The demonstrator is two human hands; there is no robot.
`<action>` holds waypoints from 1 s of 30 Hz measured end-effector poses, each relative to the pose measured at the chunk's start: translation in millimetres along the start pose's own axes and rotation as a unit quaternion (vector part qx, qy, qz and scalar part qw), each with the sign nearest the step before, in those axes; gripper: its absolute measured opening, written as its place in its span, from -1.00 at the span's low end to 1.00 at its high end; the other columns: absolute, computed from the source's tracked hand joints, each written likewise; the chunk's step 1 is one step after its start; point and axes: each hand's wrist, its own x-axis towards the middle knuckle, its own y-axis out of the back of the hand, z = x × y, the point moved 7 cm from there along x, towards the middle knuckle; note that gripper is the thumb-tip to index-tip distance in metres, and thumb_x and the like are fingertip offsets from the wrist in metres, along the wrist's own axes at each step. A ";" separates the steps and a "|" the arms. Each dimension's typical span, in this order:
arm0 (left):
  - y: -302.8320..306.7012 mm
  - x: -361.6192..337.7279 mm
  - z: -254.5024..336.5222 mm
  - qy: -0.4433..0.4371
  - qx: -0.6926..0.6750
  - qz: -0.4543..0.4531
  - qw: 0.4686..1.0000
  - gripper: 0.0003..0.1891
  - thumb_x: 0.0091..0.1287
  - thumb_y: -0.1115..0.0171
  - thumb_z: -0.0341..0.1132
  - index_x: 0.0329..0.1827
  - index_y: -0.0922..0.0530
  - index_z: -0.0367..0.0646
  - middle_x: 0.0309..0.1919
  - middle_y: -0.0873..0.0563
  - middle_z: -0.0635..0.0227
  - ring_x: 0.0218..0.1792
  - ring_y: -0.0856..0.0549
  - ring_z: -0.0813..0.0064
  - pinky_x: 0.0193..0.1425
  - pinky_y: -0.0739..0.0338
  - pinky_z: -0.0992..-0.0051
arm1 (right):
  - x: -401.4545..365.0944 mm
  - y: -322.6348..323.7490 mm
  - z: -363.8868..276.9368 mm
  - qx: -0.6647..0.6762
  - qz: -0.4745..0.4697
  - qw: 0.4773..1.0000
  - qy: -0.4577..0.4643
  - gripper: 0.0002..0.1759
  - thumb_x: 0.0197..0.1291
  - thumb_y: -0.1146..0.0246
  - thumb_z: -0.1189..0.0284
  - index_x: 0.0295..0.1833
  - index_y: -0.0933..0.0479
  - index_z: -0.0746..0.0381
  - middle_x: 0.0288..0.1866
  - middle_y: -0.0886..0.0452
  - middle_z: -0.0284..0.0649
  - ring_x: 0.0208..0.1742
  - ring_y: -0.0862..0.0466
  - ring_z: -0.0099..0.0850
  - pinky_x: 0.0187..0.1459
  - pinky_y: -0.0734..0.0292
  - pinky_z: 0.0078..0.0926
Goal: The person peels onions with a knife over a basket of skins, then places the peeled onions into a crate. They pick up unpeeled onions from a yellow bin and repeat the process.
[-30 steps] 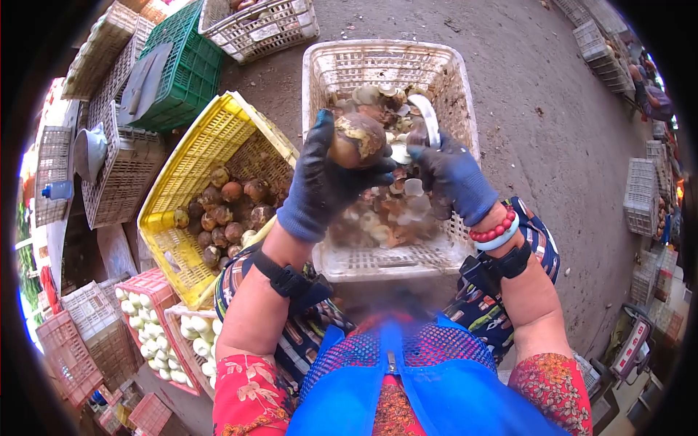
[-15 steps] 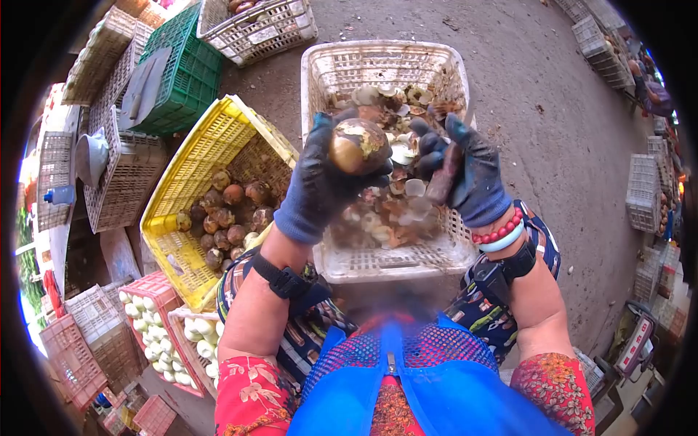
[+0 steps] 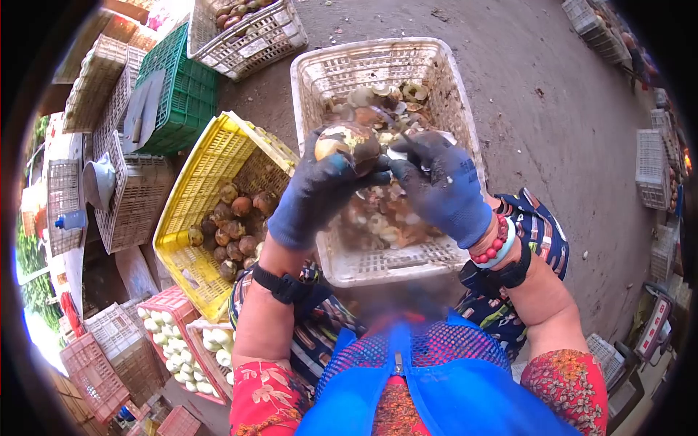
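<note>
My left hand (image 3: pixel 309 196), in a dark-coated blue glove, is closed round a brown, bulb-like vegetable (image 3: pixel 347 144) with pale patches where its skin is off. Close to its right side, my gloved right hand (image 3: pixel 447 192) is closed on a knife (image 3: pixel 387 118), whose blurred blade points up and left; the handle is hidden in the fist. Both hands are over a white plastic crate (image 3: pixel 389 275). Inside it lie pale and brown peelings (image 3: pixel 396 229).
On the left, a tilted yellow crate (image 3: pixel 190 287) holds several brown bulbs (image 3: pixel 233 229). Red crates with white peeled vegetables (image 3: pixel 178 356) are below it. A green crate (image 3: pixel 182 91) bears a large flat blade (image 3: pixel 143 109). Another white crate (image 3: pixel 254 43) stands behind.
My right hand has moved left and turned palm-down, bringing the knife close to the bulb. My left hand still holds the bulb, a little further left. The camera view has shifted slightly.
</note>
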 end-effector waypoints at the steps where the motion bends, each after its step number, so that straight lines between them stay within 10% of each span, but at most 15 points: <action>1: -0.8 -0.2 -0.9 -0.001 0.013 0.010 1.000 -0.36 0.23 -0.42 -0.06 0.27 -0.38 -0.16 -0.03 -0.67 0.18 0.05 -0.69 0.20 0.18 -0.61 0.14 | 1.5 -0.8 -5.7 0.004 0.015 1.000 0.014 -0.71 0.16 -0.28 0.51 0.03 -0.57 0.24 -0.28 -0.63 -0.05 -0.29 -0.66 -0.06 -0.28 -0.57 -0.22; 9: -6.9 1.8 0.6 0.006 0.107 0.048 0.993 -0.46 0.29 -0.35 -0.21 0.24 -0.38 -0.26 -0.04 -0.67 0.21 -0.04 -0.70 0.40 0.07 -0.64 0.34 | -3.4 -9.8 -10.8 -0.112 -0.019 0.990 0.080 -0.36 -0.04 -0.36 0.42 0.25 -0.44 0.19 -0.19 -0.62 -0.06 -0.24 -0.67 -0.05 -0.25 -0.56 -0.17; 30: -16.3 -7.8 -2.5 0.000 0.168 0.098 0.981 -0.56 0.24 -0.24 -0.33 0.17 -0.43 -0.28 -0.16 -0.69 0.23 -0.28 -0.71 0.42 -0.17 -0.65 0.45 | -15.4 -33.0 11.5 -0.239 -0.113 0.964 -0.006 -0.46 0.08 -0.27 0.45 0.23 -0.42 0.21 -0.11 -0.62 -0.05 -0.12 -0.67 -0.10 -0.11 -0.56 -0.17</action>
